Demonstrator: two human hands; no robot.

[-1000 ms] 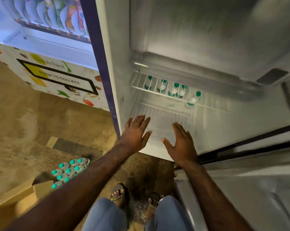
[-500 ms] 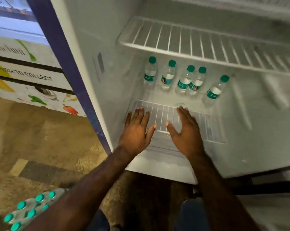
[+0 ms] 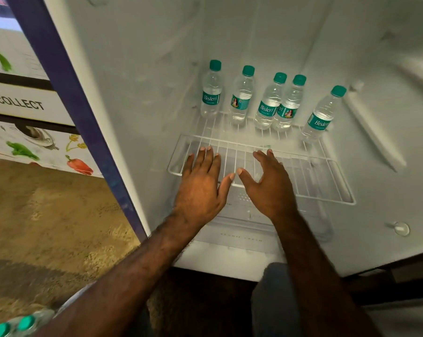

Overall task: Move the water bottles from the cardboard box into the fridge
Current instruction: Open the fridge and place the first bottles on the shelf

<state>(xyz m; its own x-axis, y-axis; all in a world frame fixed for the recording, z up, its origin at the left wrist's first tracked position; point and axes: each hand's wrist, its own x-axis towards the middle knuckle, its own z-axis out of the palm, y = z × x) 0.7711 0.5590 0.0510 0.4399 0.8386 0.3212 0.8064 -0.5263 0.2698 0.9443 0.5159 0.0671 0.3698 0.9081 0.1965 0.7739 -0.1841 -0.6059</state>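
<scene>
Several clear water bottles (image 3: 270, 103) with teal caps and teal labels stand in a row at the back of a white wire shelf (image 3: 325, 181) inside the open fridge. My left hand (image 3: 200, 183) and my right hand (image 3: 269, 181) are spread flat, palms down, over the front of that shelf, side by side, holding nothing. Their fingertips stop short of the bottles. At the bottom left corner, teal caps of more bottles (image 3: 13, 324) show beside my left forearm; the cardboard box itself is out of view.
The fridge's blue left edge (image 3: 67, 98) stands between the shelf and a vending machine panel (image 3: 28, 105) printed with vegetables. A clear crisper drawer (image 3: 242, 229) sits below the shelf. Brown speckled floor (image 3: 59, 227) lies to the left. My knee (image 3: 273, 300) is below.
The view has dropped and closed in on the lower fridge shelf. Both hands have moved forward into the fridge, over the shelf's front, and stayed spread with nothing in them.
</scene>
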